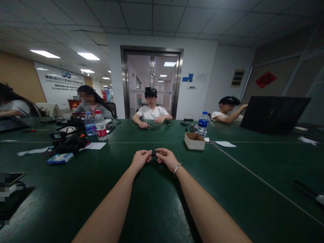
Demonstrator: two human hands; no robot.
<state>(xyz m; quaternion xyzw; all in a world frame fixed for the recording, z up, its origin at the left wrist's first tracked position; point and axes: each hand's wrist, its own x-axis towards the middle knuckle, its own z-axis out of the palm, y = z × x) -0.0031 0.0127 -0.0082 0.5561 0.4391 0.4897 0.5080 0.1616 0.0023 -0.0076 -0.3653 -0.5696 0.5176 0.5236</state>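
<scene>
Both my arms reach forward over a dark green table. My left hand and my right hand meet at the middle of the table, fingers curled and pinched together on a small dark object held between them. The object is too small and dark to name. A silver bracelet sits on my right wrist. An open cardboard box stands just beyond my right hand.
Several people sit at the far and left sides. Two water bottles and a tangle of dark cables lie at the left, another bottle by the box. An open laptop stands at the right. Papers are scattered about.
</scene>
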